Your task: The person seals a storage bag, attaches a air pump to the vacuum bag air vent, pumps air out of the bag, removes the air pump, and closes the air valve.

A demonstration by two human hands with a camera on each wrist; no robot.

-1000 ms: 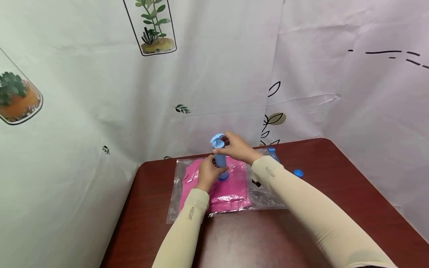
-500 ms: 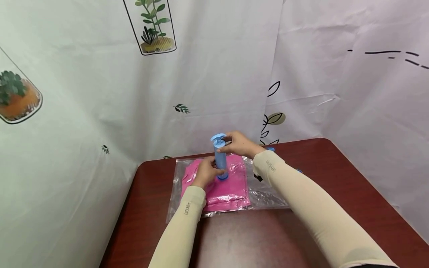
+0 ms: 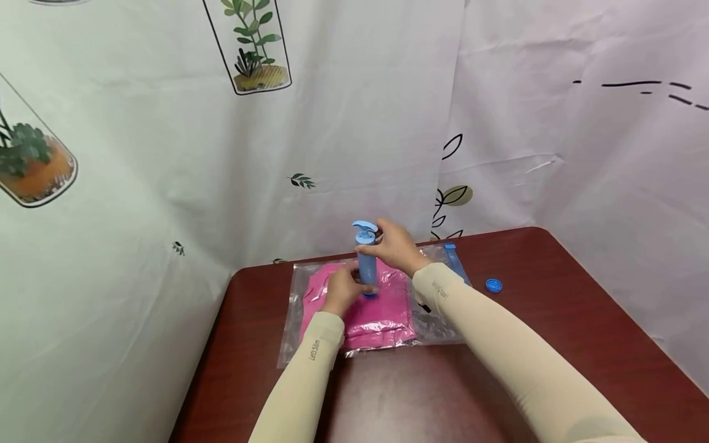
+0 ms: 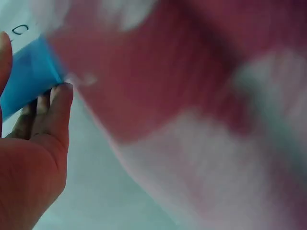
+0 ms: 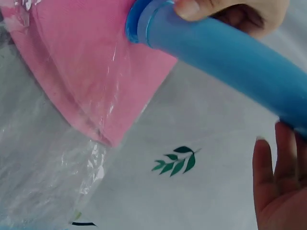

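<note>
A blue see-through hand pump [image 3: 367, 266] stands nearly upright on a clear plastic bag [image 3: 437, 323] that holds folded pink fabric [image 3: 382, 314]. The left hand [image 3: 342, 288] grips the pump low on its barrel, just above the base. Around the top of the barrel, below the pale blue handle [image 3: 365, 226], curl the fingers of the right hand [image 3: 397, 249]. In the right wrist view, the base of the pump [image 5: 220, 55] meets the bag over the pink fabric. The left wrist view is blurred and catches the left hand [image 4: 36, 163] against the blue barrel.
A small round blue cap [image 3: 493, 285] lies on the dark red table [image 3: 554, 320] right of the bag. The bag's far right edge carries a blue slider [image 3: 449, 246]. White printed curtains [image 3: 365, 123] hang close behind the table.
The pump's top has shifted slightly right, and the barrel looks more upright. Both hands keep their grip on it. The right forearm has lowered a little, uncovering the blue cap hidden half a second ago.
</note>
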